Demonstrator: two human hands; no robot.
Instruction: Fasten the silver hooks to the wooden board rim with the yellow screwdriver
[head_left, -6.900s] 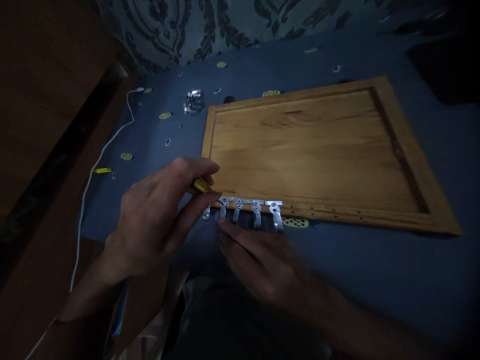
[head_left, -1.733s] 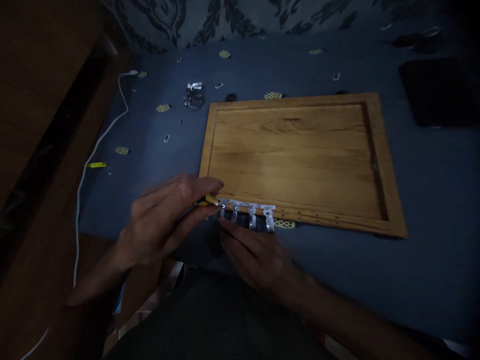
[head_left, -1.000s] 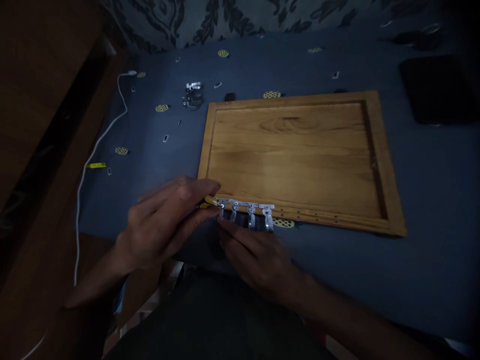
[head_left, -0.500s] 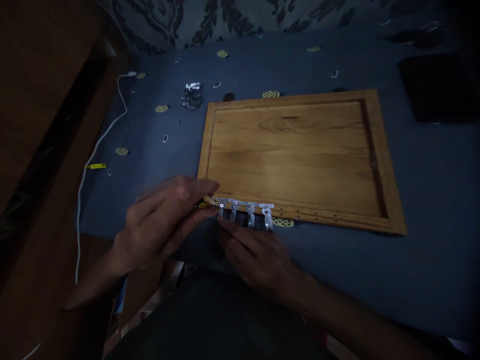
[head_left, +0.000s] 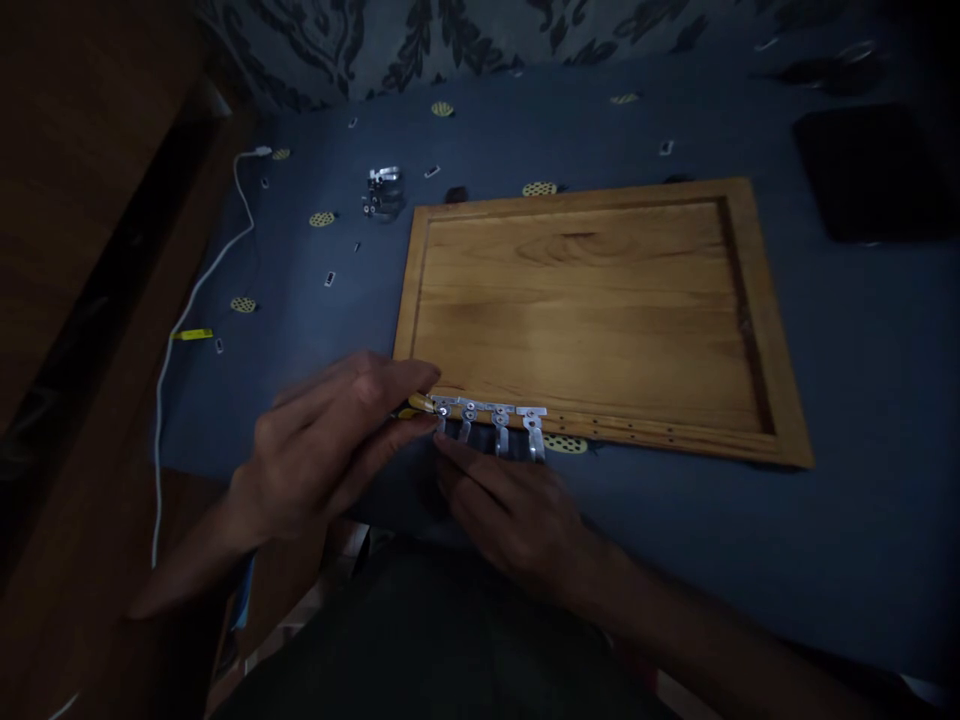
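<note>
A framed wooden panel (head_left: 592,310) lies on the blue cloth. Along its near edge sits a row of several silver hinge-like metal fittings, their arms jutting out past the wood; one of them is the right-end fitting (head_left: 533,425). My left hand (head_left: 330,440) is closed around a yellow-and-black screwdriver (head_left: 418,403), most of it hidden in the fingers, its tip end at the screw of the leftmost fitting (head_left: 444,412). From below, my right hand (head_left: 514,510) has its fingers closed at that same fitting's arm; its thumb is hidden.
More silver metal fittings (head_left: 382,190) lie in a small group behind the panel's left corner. A white cable (head_left: 202,275) with a yellow tag runs along the left side. At the far right are a dark flat object (head_left: 870,175) and what look like scissors (head_left: 832,70).
The screwdriver in my left hand has shifted slightly toward the leftmost fitting's screw, now partly covering it. Both hands otherwise keep their places.
</note>
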